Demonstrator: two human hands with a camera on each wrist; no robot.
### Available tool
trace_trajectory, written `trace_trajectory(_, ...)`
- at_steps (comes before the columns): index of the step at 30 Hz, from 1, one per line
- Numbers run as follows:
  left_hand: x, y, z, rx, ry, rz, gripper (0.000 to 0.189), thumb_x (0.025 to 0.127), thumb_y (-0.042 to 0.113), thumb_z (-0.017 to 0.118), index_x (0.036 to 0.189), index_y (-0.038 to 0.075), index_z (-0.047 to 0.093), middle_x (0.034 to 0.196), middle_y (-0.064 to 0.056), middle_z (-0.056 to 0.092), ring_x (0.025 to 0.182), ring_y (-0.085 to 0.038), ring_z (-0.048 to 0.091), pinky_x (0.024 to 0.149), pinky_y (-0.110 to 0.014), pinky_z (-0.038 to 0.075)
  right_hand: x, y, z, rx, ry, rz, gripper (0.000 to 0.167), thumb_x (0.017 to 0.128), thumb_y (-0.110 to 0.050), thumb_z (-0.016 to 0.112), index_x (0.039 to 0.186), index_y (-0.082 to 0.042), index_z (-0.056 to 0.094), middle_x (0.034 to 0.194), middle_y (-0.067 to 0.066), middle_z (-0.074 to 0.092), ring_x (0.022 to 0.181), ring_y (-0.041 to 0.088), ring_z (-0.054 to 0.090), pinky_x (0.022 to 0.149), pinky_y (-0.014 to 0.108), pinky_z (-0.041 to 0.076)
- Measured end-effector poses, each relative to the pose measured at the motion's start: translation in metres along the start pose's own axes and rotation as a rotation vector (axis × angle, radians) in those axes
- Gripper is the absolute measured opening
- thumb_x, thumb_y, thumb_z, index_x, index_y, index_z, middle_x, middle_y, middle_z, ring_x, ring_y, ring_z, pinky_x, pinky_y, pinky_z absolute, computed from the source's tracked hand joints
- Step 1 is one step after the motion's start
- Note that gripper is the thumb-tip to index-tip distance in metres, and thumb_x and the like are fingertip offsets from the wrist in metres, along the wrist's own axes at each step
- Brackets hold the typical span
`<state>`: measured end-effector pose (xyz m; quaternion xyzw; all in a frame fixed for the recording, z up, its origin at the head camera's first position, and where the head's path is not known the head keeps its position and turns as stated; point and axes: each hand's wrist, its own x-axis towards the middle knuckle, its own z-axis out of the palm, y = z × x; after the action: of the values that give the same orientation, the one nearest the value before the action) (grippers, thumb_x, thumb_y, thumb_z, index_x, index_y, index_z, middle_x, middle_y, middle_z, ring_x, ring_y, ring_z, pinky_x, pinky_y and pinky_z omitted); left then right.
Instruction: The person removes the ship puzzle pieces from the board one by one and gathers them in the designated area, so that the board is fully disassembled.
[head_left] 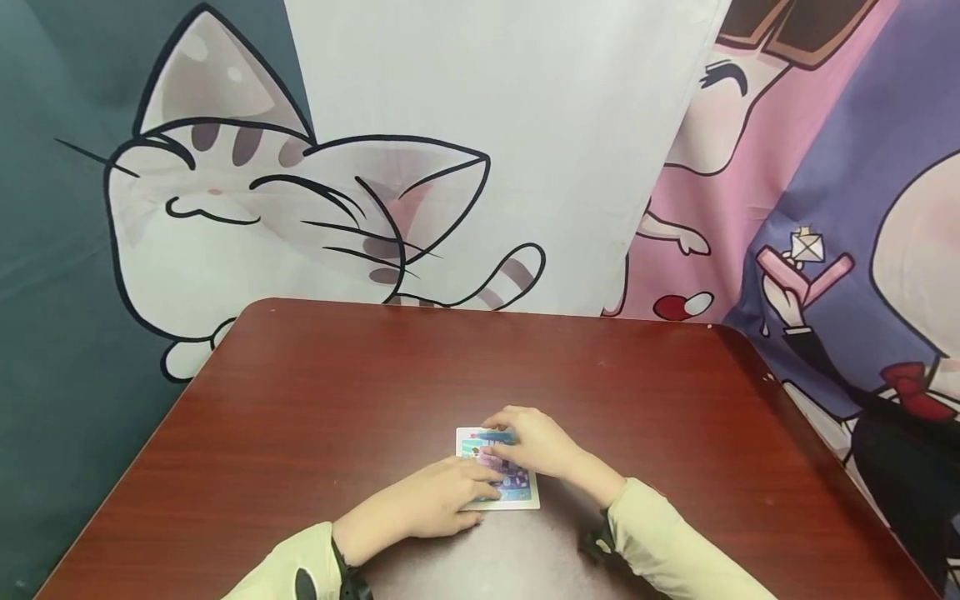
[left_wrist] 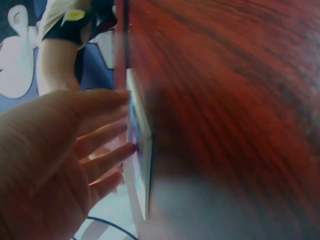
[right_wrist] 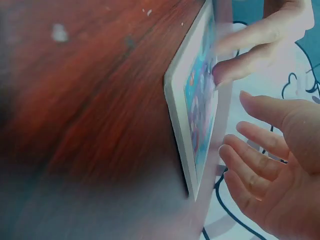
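A small flat picture board [head_left: 517,492] with a white border and a blue and purple picture lies on the brown table. My left hand [head_left: 438,500] reaches over its lower left part, fingers stretched out across the picture. In the left wrist view, the left fingertips [left_wrist: 131,148] meet the board's face, and its pale edge [left_wrist: 145,165] shows some thickness. From the upper right comes my right hand [head_left: 536,442], its loosely bent fingers over the top part of the board. Seen from the right wrist, the right hand [right_wrist: 265,165] is relaxed, its fingertips close above the picture.
The reddish-brown wooden table [head_left: 360,375] extends around the board on all sides. Behind it hang cloths printed with a cartoon cat [head_left: 225,225] and other cartoon figures. Pale sleeves [head_left: 675,533] cover both forearms.
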<state>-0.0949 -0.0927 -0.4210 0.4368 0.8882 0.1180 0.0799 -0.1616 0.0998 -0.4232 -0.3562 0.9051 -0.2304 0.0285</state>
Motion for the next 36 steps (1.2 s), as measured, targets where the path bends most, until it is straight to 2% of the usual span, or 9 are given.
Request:
trace_trajectory(4,0.001,0.0,0.003,0.008,0.005,-0.014,0.038,0.085,0.014,0.066,0.123,0.012,0.061,0.134,0.0,0.053,0.128,-0.018,0.045,0.103,-0.039,0.041,0.009,-0.005,0.005,0.0,-0.04,0.008,0.03,0.081,-0.027,0.071,0.107,-0.011,0.069,0.1,-0.001,0.067,0.093,0.014,0.062,0.08,0.033,0.053)
trace_trajectory(7,0.003,0.0,0.003,0.011,0.019,-0.02,0.04,0.082,0.009,0.068,0.122,0.011,0.062,0.129,0.001,0.057,0.125,-0.016,0.048,0.1,-0.033,0.044,0.015,-0.005,0.007,-0.014,-0.063,0.009,0.027,0.08,-0.026,0.073,0.104,-0.014,0.07,0.097,-0.002,0.066,0.088,0.013,0.061,0.075,0.031,0.052)
trace_trajectory(11,0.005,0.0,0.002,0.026,0.017,-0.024,0.039,0.082,0.011,0.067,0.121,0.014,0.063,0.127,0.005,0.059,0.123,-0.014,0.05,0.097,-0.029,0.046,0.02,-0.005,0.007,0.003,-0.075,0.03,0.023,0.076,-0.026,0.076,0.096,-0.016,0.072,0.093,-0.003,0.064,0.082,0.012,0.059,0.07,0.028,0.05)
trace_trajectory(17,0.005,0.0,0.0,0.055,0.006,-0.008,0.038,0.085,0.013,0.065,0.123,0.016,0.063,0.128,0.008,0.057,0.125,-0.014,0.048,0.098,-0.032,0.045,0.026,-0.002,0.01,0.05,-0.064,0.066,0.023,0.069,-0.024,0.082,0.088,-0.014,0.073,0.089,-0.002,0.064,0.079,0.012,0.058,0.069,0.025,0.048)
trace_trajectory(21,0.002,-0.002,0.001,0.058,0.017,0.009,0.039,0.084,0.012,0.065,0.123,0.016,0.063,0.128,0.008,0.057,0.126,-0.013,0.047,0.1,-0.032,0.044,0.029,-0.005,0.012,0.086,-0.015,0.117,0.023,0.062,-0.021,0.086,0.081,-0.014,0.075,0.085,-0.003,0.067,0.076,0.012,0.059,0.066,0.024,0.048)
trace_trajectory(25,-0.002,-0.003,0.003,-0.001,0.017,-0.003,0.04,0.083,0.009,0.066,0.122,0.015,0.063,0.129,0.007,0.056,0.125,-0.015,0.047,0.098,-0.034,0.045,0.029,-0.01,0.015,0.109,0.011,0.214,0.023,0.058,-0.022,0.088,0.078,-0.016,0.077,0.083,-0.005,0.069,0.077,0.011,0.06,0.065,0.023,0.048)
trace_trajectory(28,-0.002,-0.004,0.005,-0.004,0.006,-0.013,0.041,0.083,0.004,0.064,0.123,0.016,0.062,0.13,0.008,0.055,0.125,-0.015,0.047,0.097,-0.034,0.046,0.029,-0.012,0.016,0.116,0.019,0.285,0.023,0.056,-0.023,0.088,0.076,-0.018,0.077,0.085,-0.005,0.07,0.078,0.011,0.059,0.066,0.024,0.049)
trace_trajectory(32,0.0,-0.004,0.006,0.025,-0.001,-0.009,0.044,0.083,-0.001,0.061,0.123,0.017,0.062,0.129,0.009,0.056,0.125,-0.013,0.047,0.098,-0.032,0.045,0.03,-0.012,0.014,0.142,0.024,0.325,0.024,0.055,-0.021,0.089,0.075,-0.016,0.077,0.085,-0.003,0.07,0.079,0.012,0.059,0.069,0.027,0.051)
trace_trajectory(36,0.002,-0.006,0.005,-0.009,0.009,-0.001,0.041,0.084,0.0,0.061,0.122,0.015,0.063,0.129,0.006,0.057,0.124,-0.014,0.048,0.099,-0.031,0.045,0.032,-0.01,0.015,0.158,0.016,0.339,0.025,0.054,-0.021,0.089,0.075,-0.015,0.077,0.083,-0.002,0.07,0.075,0.01,0.056,0.066,0.024,0.05)
